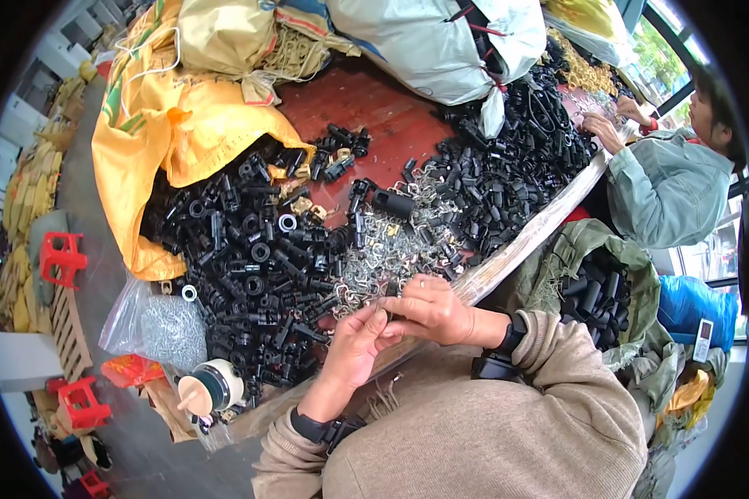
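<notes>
My left hand [351, 348] and my right hand [434, 311] meet at the table's near edge, fingertips pinched close together. A small dark piece [392, 288] shows at the fingertips, mostly hidden by the fingers, so its kind is unclear. Just beyond the hands lies a heap of small silvery bent metal clips [383, 249]. Left of it spreads a large pile of black plastic fittings [254, 287], some tubular with ring-shaped ends. A thick black cylinder [393, 204] rests at the far side of the clips. More small black parts [495, 183] are heaped to the right.
An orange woven sack [216, 116] spills fittings at the left; white sacks [433, 50] stand behind. A lidded cup [212, 389] and a bag of metal bits [173, 333] sit at the left edge. A co-worker [670, 183] handles parts at right, near an open green sack [558, 258].
</notes>
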A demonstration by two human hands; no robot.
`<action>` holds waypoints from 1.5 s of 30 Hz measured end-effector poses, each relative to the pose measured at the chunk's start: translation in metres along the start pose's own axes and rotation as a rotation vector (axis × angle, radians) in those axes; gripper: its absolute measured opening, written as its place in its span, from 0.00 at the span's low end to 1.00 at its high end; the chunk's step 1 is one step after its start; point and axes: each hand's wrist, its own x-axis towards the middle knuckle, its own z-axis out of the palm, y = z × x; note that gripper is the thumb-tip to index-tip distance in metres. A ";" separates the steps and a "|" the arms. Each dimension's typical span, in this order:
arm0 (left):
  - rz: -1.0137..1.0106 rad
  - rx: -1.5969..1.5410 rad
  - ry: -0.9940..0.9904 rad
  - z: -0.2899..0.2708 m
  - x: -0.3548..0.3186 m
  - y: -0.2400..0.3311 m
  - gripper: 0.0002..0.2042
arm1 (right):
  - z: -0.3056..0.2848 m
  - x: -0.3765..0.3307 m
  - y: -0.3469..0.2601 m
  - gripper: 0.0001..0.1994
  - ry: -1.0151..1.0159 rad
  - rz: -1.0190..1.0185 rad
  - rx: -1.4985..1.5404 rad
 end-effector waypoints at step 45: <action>0.171 0.292 0.156 -0.001 -0.003 0.030 0.14 | -0.027 0.038 0.016 0.19 -0.380 0.219 0.438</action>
